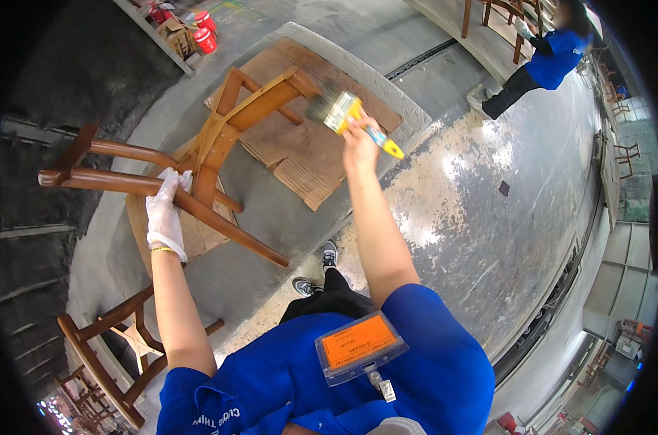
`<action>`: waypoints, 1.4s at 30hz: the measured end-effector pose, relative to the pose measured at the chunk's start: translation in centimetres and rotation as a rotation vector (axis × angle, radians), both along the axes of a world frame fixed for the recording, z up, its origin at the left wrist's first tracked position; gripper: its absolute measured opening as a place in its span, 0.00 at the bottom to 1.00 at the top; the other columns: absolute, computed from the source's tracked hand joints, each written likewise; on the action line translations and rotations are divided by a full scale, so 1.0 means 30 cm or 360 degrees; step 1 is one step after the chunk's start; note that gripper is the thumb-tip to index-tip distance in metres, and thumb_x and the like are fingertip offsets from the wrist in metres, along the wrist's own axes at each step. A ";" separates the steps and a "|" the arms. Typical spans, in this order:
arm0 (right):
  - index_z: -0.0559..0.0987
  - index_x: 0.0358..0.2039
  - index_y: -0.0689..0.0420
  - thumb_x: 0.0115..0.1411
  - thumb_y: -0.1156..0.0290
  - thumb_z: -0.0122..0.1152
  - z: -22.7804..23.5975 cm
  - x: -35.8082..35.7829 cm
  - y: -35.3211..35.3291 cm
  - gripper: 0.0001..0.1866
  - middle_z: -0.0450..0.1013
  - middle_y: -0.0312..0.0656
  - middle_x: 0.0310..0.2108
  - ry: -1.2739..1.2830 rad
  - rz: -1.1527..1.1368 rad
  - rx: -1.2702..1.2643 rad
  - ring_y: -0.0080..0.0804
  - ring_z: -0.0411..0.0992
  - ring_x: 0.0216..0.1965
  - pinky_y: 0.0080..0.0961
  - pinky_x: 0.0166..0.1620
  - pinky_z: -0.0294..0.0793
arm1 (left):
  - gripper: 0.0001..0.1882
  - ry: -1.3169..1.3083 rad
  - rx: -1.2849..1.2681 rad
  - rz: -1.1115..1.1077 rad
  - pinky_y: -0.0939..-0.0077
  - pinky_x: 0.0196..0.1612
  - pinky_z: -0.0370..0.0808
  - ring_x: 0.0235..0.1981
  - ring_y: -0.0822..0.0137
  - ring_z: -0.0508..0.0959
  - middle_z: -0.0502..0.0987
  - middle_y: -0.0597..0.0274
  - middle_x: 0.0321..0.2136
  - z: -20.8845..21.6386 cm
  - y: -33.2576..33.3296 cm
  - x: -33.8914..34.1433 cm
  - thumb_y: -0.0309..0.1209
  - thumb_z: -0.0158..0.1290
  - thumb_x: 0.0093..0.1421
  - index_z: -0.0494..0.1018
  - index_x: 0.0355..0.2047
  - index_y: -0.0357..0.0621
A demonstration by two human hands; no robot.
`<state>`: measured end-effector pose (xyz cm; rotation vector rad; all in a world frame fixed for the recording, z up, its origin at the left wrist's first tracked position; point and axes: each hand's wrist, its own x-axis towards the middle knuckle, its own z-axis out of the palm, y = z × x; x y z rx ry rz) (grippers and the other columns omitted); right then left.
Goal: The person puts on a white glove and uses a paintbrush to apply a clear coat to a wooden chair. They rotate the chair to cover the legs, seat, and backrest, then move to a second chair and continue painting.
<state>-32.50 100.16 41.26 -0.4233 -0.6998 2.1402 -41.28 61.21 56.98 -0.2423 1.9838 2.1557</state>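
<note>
A brown wooden chair frame [214,148] lies tipped over on a low grey platform, its legs pointing left and toward me. My left hand [167,210], in a thin white glove, grips one of its legs [115,181] from above. In my bare right hand [361,148] is a wide paintbrush [340,114] with a yellow and blue handle. Its dark bristles are blurred and sit close to the right end of the chair's curved rail; whether they touch it I cannot tell.
Flattened cardboard [300,163] lies under the chair on the platform [126,246]. Another wooden chair frame [100,337] stands at lower left. Red buckets [205,40] and a cardboard box [175,35] are at the far left. A co-worker in blue [553,61] handles a chair at far right.
</note>
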 end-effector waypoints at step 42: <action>0.78 0.21 0.60 0.52 0.93 0.60 0.049 -0.177 -0.584 0.12 0.78 0.51 0.59 -0.0211 0.0551 0.1710 0.42 0.78 0.59 0.32 0.53 0.84 | 0.28 0.0291 0.0042 -0.0005 0.61 0.62 0.75 0.56 0.61 0.81 0.85 0.54 0.51 0.107 -0.084 -0.102 0.33 0.65 0.66 0.71 0.62 0.35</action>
